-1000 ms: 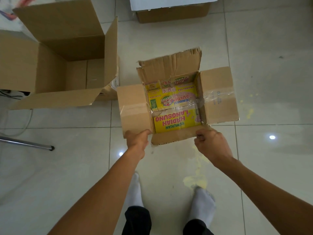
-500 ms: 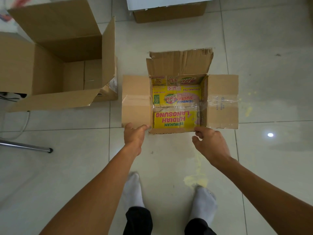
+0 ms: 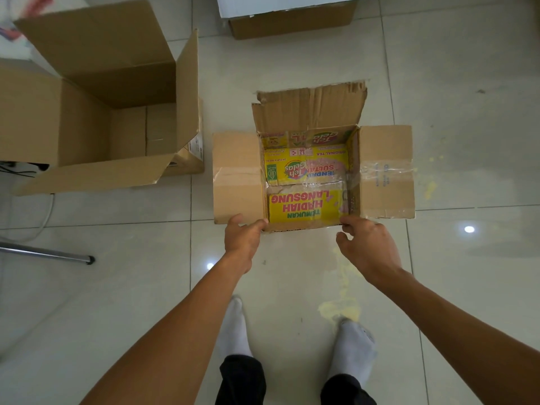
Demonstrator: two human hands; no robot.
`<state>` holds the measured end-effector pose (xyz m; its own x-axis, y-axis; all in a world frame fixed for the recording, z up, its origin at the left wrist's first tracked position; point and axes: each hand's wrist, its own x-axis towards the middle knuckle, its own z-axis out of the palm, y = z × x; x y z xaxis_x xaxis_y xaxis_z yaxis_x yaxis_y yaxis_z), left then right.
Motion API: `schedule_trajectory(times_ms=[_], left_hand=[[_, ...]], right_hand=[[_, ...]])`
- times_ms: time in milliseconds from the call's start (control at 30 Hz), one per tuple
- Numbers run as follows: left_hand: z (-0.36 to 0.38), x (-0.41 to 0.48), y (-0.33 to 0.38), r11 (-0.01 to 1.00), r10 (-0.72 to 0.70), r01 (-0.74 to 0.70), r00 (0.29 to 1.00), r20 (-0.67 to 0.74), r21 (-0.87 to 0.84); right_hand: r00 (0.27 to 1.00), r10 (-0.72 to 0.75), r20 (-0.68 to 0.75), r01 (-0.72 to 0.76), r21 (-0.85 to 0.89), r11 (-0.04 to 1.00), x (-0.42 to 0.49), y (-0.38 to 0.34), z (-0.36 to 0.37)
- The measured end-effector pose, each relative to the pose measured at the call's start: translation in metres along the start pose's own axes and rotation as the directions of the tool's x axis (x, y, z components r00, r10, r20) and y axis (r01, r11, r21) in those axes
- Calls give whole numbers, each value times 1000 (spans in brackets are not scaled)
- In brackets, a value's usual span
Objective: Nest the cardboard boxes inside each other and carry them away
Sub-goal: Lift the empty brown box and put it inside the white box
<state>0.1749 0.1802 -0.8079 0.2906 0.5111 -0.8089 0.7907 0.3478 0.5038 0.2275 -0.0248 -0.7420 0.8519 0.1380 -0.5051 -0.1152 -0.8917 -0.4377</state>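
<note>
A small cardboard box (image 3: pixel 385 171) sits open on the tiled floor ahead of me, flaps spread, its inside printed yellow with tea branding. My left hand (image 3: pixel 242 238) pinches the near left corner of its rim. My right hand (image 3: pixel 365 247) grips the near right corner. A larger plain cardboard box (image 3: pixel 87 133) stands open to the left, a short gap away, with nothing visible inside it.
A third box (image 3: pixel 292 21) with a white top lies at the far edge. A metal leg (image 3: pixel 46 254) and cables (image 3: pixel 43 217) lie at the left. My two feet in white socks (image 3: pixel 355 346) stand just behind the small box.
The small box was tilted and angled to the left; it now sits square and flat on the floor, a little further right. Both hands stayed on its near edge.
</note>
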Motion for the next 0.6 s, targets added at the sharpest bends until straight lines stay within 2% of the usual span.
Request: schedule_trajectory(times_ms=[267, 467, 600], left_hand=[[5, -6, 4, 1000, -5, 5, 1000, 5, 11], [-1, -10, 14, 997, 40, -34, 996, -84, 73], [-13, -20, 29, 996, 76, -67, 986, -145, 65]], right_hand=[[1000, -13, 13, 13, -30, 999, 2, 0, -3], [999, -13, 34, 16, -68, 998, 3, -1, -11], [999, -43, -12, 42, -65, 997, 4, -11, -21]])
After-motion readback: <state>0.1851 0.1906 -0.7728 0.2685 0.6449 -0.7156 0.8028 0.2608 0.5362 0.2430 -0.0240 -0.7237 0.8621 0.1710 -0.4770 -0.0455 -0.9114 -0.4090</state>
